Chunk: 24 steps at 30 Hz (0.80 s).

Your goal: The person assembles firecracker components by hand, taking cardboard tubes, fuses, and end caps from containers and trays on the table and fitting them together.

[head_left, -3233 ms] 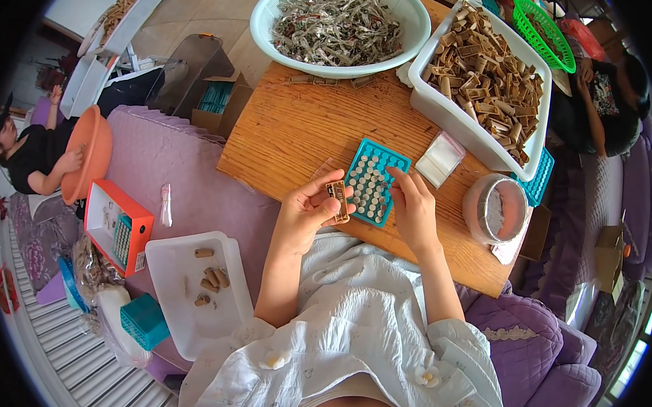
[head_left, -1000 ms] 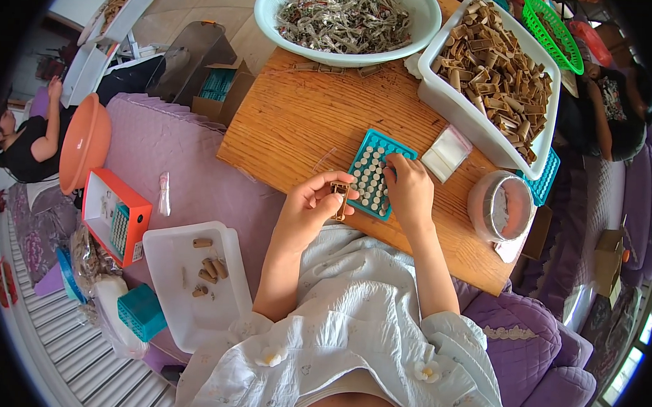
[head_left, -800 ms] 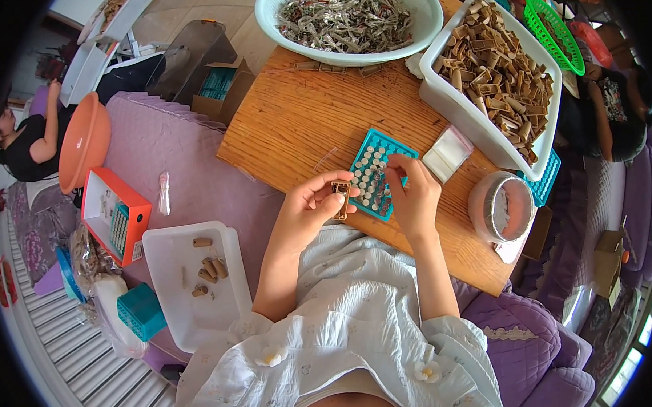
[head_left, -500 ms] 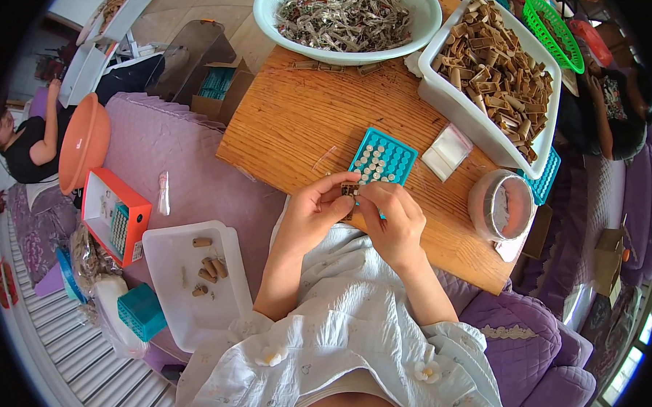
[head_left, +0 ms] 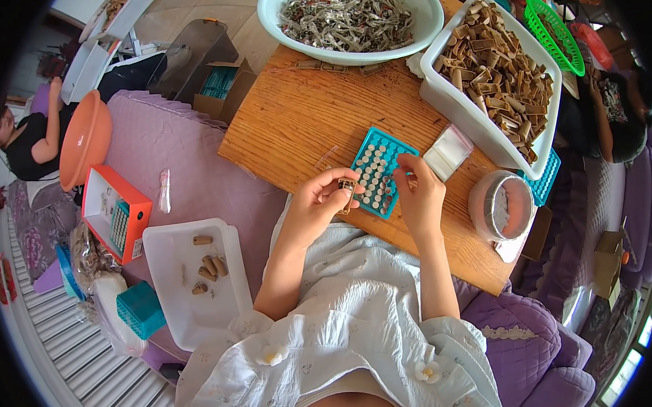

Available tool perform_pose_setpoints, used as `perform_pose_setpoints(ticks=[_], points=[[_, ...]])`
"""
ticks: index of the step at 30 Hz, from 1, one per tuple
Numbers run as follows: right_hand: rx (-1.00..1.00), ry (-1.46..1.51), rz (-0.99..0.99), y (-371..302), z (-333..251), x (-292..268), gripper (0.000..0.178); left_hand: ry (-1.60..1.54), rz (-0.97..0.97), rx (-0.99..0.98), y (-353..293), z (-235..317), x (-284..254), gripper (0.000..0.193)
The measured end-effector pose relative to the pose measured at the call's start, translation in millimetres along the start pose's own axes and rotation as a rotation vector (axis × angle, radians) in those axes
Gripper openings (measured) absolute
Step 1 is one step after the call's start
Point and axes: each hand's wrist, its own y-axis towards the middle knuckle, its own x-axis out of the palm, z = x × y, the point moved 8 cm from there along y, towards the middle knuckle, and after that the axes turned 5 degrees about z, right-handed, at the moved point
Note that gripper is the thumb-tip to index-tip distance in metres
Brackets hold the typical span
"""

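— What are the person's hands doing at the wooden board (head_left: 308, 115)?

— The left hand (head_left: 324, 203) is curling its fingers around a small brown piece (head_left: 347, 186), pinching it between thumb and fingertips just beside the near-left corner of the teal grid tray (head_left: 378, 171). The right hand (head_left: 419, 193) is resting at the tray's right edge, fingers loosely bent, fingertips touching the tray — whether it is holding anything cannot be told.

— And where is that tray sitting?

— It is lying flat on the board, between the two hands, its cells holding rows of small pale round pieces.

— What else is lying around the tray?

— Beyond it, a white bowl (head_left: 276, 8) of greyish scraps and a white tub (head_left: 447, 100) of tan sticks. Just to its right, a small clear packet (head_left: 448, 149), then a round container (head_left: 502, 207). Well to its left, on the purple cushion, a white tray (head_left: 167, 269) is holding a few brown pieces.
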Motion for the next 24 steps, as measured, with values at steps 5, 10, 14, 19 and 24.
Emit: perform_pose_setpoints(ticks=[5,10,14,19,24], points=[[0.024,-0.247,-0.104,-4,21,12,0.015,0.054,0.025,0.001,0,0,-3,0.022],[-0.096,-0.427,-0.213,-7,16,19,0.018,0.037,0.009,-0.019,0,-2,-3,0.022],[0.037,-0.093,-0.085,-8,3,7,0.021,0.028,0.023,-0.038,-1,-2,0,0.024],[-0.243,0.108,0.083,-21,-54,-10,0.028,0.013,-0.039,-0.01,-2,-5,9,0.027],[-0.33,0.09,0.016,-28,-61,-5,0.028,0.059,-0.046,-0.046,-4,-7,14,0.028]])
